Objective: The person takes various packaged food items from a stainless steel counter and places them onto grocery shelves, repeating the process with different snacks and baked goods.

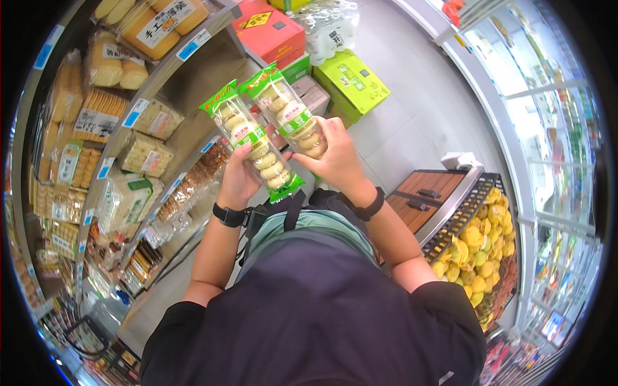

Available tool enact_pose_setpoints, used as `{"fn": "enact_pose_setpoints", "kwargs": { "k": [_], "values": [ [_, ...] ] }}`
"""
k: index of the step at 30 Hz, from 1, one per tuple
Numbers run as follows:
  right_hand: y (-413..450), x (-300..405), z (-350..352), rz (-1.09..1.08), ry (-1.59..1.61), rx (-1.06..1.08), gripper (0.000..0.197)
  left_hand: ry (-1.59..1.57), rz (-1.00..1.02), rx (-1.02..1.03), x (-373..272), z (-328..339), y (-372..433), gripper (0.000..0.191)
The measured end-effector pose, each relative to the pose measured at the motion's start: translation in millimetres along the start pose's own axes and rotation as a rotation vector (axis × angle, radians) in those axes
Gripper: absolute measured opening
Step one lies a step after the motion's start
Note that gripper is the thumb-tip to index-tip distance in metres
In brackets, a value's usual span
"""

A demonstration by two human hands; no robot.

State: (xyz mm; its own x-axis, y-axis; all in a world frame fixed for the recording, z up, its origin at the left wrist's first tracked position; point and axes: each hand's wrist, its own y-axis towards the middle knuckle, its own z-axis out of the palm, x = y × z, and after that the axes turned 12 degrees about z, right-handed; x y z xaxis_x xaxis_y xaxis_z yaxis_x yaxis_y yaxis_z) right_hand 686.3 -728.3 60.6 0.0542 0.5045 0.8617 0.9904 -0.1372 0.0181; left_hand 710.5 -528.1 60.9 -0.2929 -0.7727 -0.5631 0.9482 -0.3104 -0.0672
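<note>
My left hand (240,173) holds a long clear-and-green packet of round pastries (268,164), its thumb across the front. A second packet of the same kind (281,99) is in my right hand (333,154), gripped near its lower end. The two packets lie side by side, tilted the same way, with their printed fronts up and green crimped ends. Each shows a row of pale, round cakes through the film. Part of my left fingers is hidden behind the packets. Both wrists wear dark bands.
Shelves with packaged biscuits (99,113) and price tags stand on the left. Ahead on the tiled floor are a red carton (270,34), a green carton (350,84) and shrink-wrapped bottles (328,29). To the right are a rack of yellow fruit (478,246) and a glass-fronted display case (545,120).
</note>
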Motion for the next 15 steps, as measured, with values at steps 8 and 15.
{"fn": "enact_pose_setpoints", "kwargs": {
  "k": [8, 15],
  "values": [
    [29, -17, 19, -0.172, 0.158, 0.291, 0.075, 0.000, 0.074, -0.235, -3, -28, -12, 0.048],
    [41, 2, 54, 0.024, 0.373, 0.616, 0.082, -0.016, 0.230, -0.265, -29, -42, -30, 0.049]
  ]
}}
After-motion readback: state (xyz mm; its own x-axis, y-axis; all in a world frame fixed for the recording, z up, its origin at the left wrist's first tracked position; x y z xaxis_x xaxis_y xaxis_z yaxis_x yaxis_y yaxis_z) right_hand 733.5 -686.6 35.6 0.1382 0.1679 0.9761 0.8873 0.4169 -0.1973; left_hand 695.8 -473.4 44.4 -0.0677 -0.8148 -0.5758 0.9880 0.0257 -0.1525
